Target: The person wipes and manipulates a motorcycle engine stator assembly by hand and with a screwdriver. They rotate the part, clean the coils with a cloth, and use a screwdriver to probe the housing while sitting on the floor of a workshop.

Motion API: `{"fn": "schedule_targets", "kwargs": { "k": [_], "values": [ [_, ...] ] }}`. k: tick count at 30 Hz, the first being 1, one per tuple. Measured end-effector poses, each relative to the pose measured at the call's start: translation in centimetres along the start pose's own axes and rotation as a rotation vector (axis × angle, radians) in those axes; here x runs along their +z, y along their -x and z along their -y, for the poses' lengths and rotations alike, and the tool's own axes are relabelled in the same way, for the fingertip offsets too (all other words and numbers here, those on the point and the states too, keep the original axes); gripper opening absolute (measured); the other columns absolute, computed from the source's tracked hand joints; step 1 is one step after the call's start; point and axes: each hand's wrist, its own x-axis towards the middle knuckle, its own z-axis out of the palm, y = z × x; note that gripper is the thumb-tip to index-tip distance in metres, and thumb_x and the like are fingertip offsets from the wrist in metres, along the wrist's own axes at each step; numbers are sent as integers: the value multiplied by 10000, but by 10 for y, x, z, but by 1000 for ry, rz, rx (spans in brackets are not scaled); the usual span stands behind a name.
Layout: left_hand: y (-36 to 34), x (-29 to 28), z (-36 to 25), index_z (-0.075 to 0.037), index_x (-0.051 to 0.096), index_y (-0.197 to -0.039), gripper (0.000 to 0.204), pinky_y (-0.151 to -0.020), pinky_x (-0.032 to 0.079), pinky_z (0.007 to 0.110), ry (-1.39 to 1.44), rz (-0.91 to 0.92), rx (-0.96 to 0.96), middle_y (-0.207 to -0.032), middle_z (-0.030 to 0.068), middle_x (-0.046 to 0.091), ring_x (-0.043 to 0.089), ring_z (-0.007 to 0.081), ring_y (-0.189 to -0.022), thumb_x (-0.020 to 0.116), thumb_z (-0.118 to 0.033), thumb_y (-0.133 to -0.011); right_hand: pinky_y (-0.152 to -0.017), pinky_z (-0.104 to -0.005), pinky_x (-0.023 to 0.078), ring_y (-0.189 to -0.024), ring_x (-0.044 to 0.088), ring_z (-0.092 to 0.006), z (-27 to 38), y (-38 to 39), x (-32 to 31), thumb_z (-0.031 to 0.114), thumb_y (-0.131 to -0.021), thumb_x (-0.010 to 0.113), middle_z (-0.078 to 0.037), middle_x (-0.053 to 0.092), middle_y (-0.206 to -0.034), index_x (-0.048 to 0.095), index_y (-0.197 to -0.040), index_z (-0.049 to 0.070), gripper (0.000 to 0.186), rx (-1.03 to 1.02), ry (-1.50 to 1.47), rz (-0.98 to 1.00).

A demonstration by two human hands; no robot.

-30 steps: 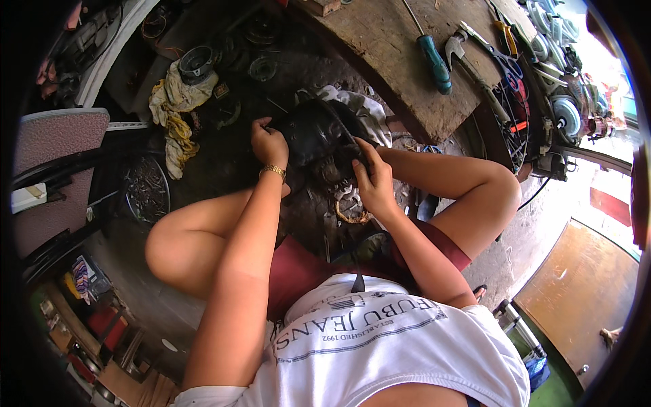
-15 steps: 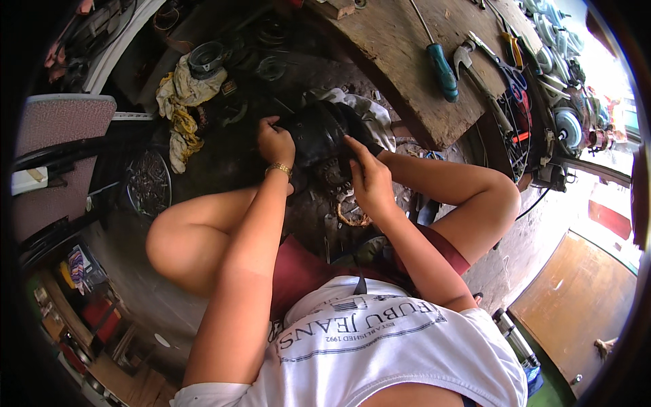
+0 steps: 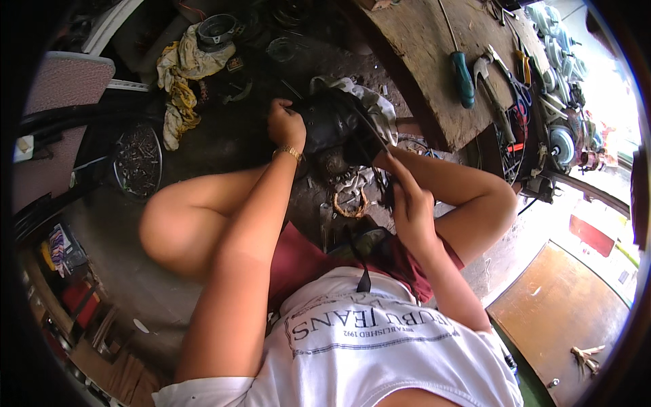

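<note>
A shiny black rounded object with small round dots on its side lies between my knees; its exact kind is unclear. My left hand, with a gold-coloured watch or bracelet at the wrist, is closed against its left side. What those fingers grip is hidden. From the object's right side a thin dark strip runs taut toward my right hand. That hand pinches the strip, index finger stretched along it, and loose dark ends dangle below the palm.
A wooden bench at upper right bears a screwdriver, a hammer and scissors. At left stand a basin of small metal pieces and a yellowed rag. A wound ring lies between my legs.
My right hand has moved down and to the right, away from the black object, and a dark strip now stretches between them. My left hand remains at the object's left side.
</note>
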Motion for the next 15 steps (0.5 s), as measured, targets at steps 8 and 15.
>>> {"fn": "schedule_targets", "kwargs": {
  "k": [8,15],
  "values": [
    [-8,7,-17,-91,580,-928,161,-726,495,464,-5,23,58,-906,162,655,631,371,-854,523,-30,-791,-590,-388,483,-589,612,-327,-40,-122,94,25,-909,466,-234,604,-699,530,-1294,127,404,-43,66,-178],
    [0,-1,5,-87,597,-911,132,-733,505,428,17,-39,32,-914,126,668,645,330,-864,509,-31,-830,-828,-365,492,-997,635,-375,-9,-3,17,-98,-848,474,-257,636,-1051,556,-1269,87,467,70,-8,6]
  ]
}}
